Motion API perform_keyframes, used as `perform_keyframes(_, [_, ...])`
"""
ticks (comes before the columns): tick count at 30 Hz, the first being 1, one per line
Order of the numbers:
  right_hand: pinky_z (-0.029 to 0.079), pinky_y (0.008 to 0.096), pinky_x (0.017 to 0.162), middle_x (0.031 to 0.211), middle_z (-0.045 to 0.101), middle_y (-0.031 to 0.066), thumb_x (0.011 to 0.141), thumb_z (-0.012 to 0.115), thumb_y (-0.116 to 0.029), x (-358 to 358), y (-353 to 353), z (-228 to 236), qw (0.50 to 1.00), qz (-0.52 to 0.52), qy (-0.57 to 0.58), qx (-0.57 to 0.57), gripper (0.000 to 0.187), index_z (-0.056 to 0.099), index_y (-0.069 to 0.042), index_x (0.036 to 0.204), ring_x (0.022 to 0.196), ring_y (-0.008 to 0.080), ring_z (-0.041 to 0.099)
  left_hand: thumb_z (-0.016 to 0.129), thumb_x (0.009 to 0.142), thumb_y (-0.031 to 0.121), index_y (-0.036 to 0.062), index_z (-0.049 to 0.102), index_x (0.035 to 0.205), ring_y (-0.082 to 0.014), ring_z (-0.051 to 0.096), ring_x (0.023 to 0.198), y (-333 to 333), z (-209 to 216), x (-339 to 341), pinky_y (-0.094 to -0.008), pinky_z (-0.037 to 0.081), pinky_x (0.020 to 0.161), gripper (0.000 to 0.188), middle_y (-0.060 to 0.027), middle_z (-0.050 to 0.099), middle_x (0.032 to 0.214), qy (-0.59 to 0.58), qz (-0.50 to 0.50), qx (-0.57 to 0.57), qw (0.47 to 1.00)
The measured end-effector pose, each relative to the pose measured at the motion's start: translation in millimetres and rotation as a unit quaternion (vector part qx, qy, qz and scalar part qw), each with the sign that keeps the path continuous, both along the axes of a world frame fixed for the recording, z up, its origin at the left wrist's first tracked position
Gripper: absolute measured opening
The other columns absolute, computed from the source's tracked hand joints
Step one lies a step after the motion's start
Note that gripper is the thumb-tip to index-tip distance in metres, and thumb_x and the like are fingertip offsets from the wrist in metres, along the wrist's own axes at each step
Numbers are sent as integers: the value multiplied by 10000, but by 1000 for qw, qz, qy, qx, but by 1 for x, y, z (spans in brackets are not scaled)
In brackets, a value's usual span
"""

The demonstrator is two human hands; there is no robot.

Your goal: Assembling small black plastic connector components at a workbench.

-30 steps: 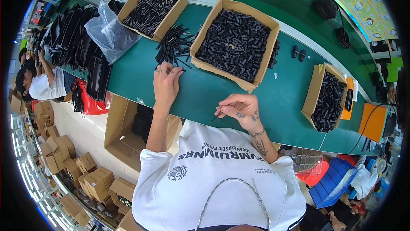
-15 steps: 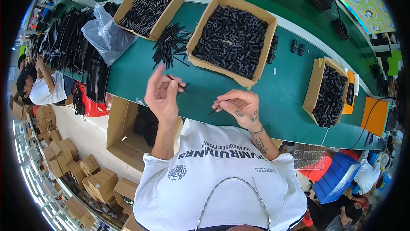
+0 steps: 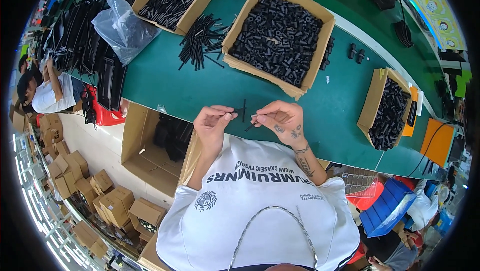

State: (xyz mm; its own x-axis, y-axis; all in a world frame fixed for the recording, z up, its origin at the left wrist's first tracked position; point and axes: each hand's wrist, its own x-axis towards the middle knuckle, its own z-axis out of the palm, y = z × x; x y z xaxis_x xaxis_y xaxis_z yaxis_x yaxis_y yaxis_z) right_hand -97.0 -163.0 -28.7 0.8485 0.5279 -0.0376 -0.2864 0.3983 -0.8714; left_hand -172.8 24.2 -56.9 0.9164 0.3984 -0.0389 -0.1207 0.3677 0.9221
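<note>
Both my hands are raised over the near edge of the green table, fingertips facing each other with a small gap between. Thumb and fingers of my left hand (image 3: 215, 122) pinch a thin black rod (image 3: 244, 111), which stands crosswise at the fingertips. My right hand (image 3: 281, 122) pinches a short dark pin (image 3: 251, 127) pointing down to the left; its upper part is hidden by the fingers. Farther off lies a loose pile of similar black rods (image 3: 200, 43), beside a big cardboard box (image 3: 267, 73) of short black fittings.
At the back left, another open carton (image 3: 207, 1) holds short dark rods. A smaller carton (image 3: 367, 98) of black parts stands right. Two black fittings (image 3: 356, 53) lie behind. A clear plastic bag (image 3: 122, 31) sits left, near black frames. A co-worker (image 3: 52, 91) sits far left.
My left hand has come right and nearer to me, bringing the rod close to my right hand. The right hand stays nearly in place. The view has shifted slightly.
</note>
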Motion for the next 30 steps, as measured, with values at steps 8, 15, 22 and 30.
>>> perform_keyframes(8, [611, 318, 755, 928, 686, 171, 882, 640, 93, -1, 2, 0, 997, -14, -37, -71, 106, 638, 108, 987, 865, 230, 707, 652, 886, -56, -15, 553, 909, -228, 674, 891, -5, 11, 5, -382, 607, 817, 110, -191, 659, 966, -10, -46, -53, 998])
perform_keyframes(15, [611, 323, 755, 920, 685, 176, 885, 645, 80, 2, -1, -3, 997, -32, -28, -65, 108, 636, 104, 990, 868, 230, 706, 652, 888, -53, -11, 539, 905, -231, 679, 884, -4, 14, 6, -383, 610, 805, 122, -190, 658, 959, -38, -38, -71, 996])
perform_keyframes(22, [617, 315, 756, 911, 697, 162, 890, 659, 47, 3, -1, -3, 999, -13, 42, -5, 111, 652, 101, 987, 841, 197, 705, 647, 884, -70, -11, 539, 903, -243, 690, 865, -4, 10, 7, -392, 605, 817, 124, -202, 666, 963, -32, -52, -75, 995])
perform_keyframes(30, [615, 327, 736, 904, 700, 186, 880, 667, 54, -2, 5, -4, 996, 26, 49, -67, 131, 647, 110, 997, 821, 228, 712, 738, 784, -88, -4, 727, 902, -206, 686, 811, -10, 22, 15, -291, 566, 743, 146, -164, 699, 979, -14, -38, 174, 984])
